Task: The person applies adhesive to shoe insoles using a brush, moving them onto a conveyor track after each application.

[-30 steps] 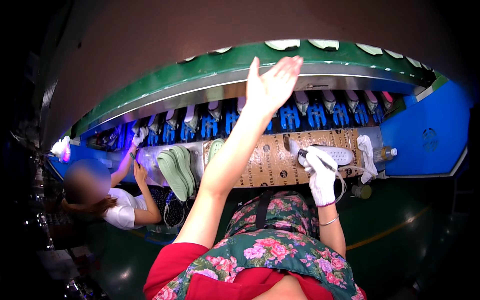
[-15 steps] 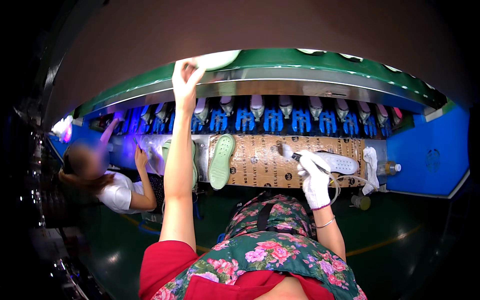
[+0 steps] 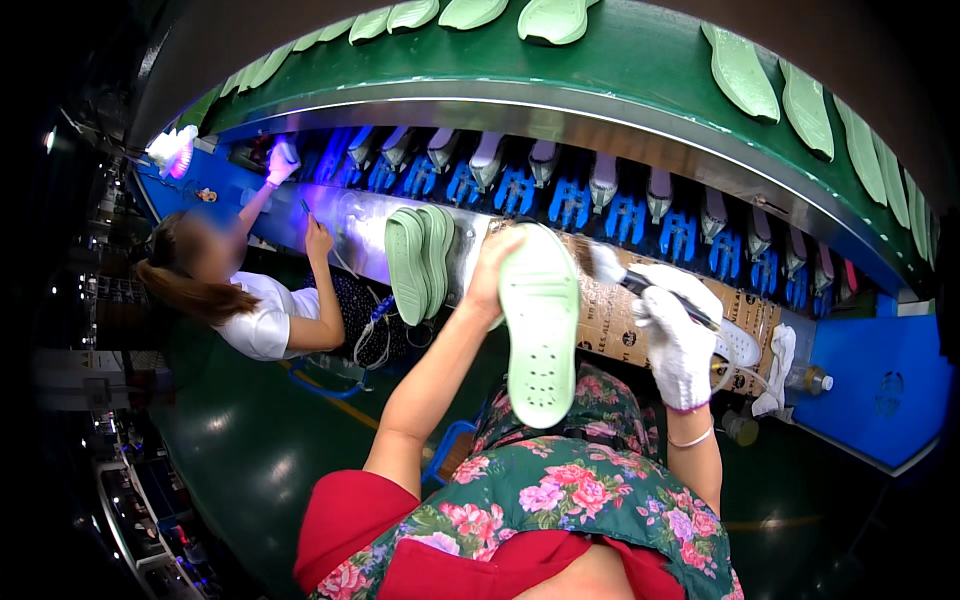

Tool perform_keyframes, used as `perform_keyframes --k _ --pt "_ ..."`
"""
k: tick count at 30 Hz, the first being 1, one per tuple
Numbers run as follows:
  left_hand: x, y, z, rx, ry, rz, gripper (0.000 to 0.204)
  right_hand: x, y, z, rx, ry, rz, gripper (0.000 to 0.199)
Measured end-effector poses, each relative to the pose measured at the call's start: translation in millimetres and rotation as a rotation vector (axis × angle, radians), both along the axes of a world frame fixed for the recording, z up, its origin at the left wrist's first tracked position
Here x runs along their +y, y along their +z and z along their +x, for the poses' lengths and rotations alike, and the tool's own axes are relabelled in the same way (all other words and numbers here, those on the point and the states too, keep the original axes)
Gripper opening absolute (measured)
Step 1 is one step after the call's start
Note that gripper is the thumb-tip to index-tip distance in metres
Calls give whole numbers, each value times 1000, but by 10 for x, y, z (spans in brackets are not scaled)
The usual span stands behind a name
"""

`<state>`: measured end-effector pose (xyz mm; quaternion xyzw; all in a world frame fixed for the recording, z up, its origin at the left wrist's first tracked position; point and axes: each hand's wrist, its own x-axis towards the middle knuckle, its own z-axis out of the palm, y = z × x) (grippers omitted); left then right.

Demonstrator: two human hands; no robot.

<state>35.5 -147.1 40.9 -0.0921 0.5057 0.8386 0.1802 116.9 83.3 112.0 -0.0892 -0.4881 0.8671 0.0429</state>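
Note:
My bare left hand (image 3: 490,272) grips a pale green shoe sole (image 3: 540,335) by its upper left edge. The sole hangs upright in front of my apron, its small holes at the lower end. In my white-gloved right hand (image 3: 680,345) is a brush (image 3: 606,264), its bristles pointing left, near the sole's upper right edge. I cannot tell whether they touch. A thin clear tube (image 3: 728,375) runs by the glove. Partly behind that hand lies a white perforated sole (image 3: 738,345) on printed cardboard (image 3: 610,318).
Several pale green soles (image 3: 740,75) lie along the green upper belt (image 3: 620,75). Below it, blue clamps (image 3: 570,203) carry shoe parts in a row. More green soles (image 3: 420,262) rest at left, near a seated co-worker (image 3: 255,300). A white cloth (image 3: 778,370) and jar (image 3: 812,379) are at right.
My left hand has come down from the upper belt with a green sole, now in front of me. My right hand still holds the brush. The view has tilted and shifted.

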Motion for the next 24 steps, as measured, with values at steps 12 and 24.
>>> perform_keyframes --k 12,24 --pt "418 -369 867 -440 -447 691 96 -54 -202 -120 3 102 270 18" --pt "625 -155 474 -48 -456 731 100 -90 7 -442 502 -176 996 21"
